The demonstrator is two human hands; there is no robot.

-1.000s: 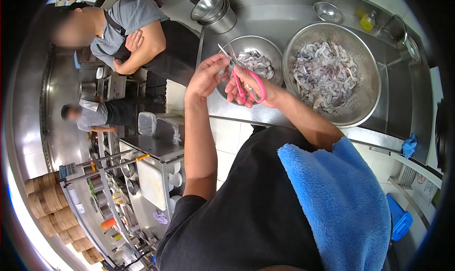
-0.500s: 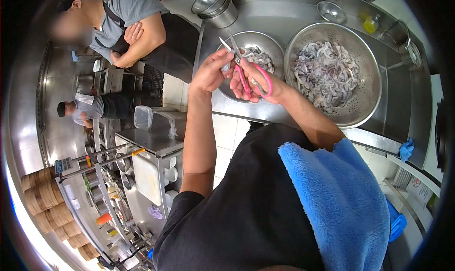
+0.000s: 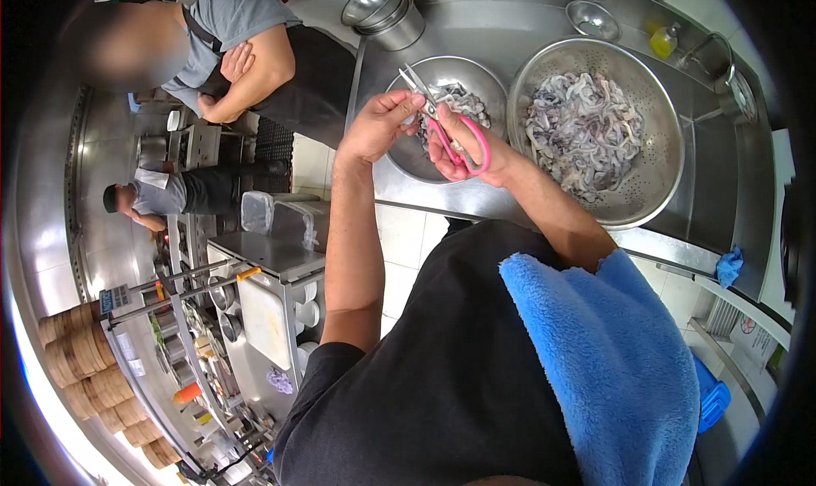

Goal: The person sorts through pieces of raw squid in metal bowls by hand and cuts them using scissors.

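My left hand (image 3: 374, 130) is above the left side of a steel bowl (image 3: 495, 78), thumb and fingers pinched on a small pale piece of squid (image 3: 410, 119) that they mostly cover. Pink-handled scissors (image 3: 431, 110) are in my right hand (image 3: 500, 159), fingers through the loops. Their blades point up and away, slightly parted, close to my left fingertips. Grey-white squid pieces (image 3: 463, 103) lie in the bowl beneath. Right of it, a large perforated colander (image 3: 659, 164) holds a heap of squid tentacles (image 3: 582, 133).
Nested steel pots (image 3: 395, 31) stand behind the bowl on the steel counter (image 3: 476, 28). A small strainer (image 3: 593, 21) and yellow bottle (image 3: 665, 41) are at the back. One person (image 3: 246, 52) stands close left, arms folded; another person (image 3: 166, 190) is farther off.
The scissor blades have come closer together, and my right hand has shifted slightly right. My left hand stays pinched near them. The farther person's arm has moved.
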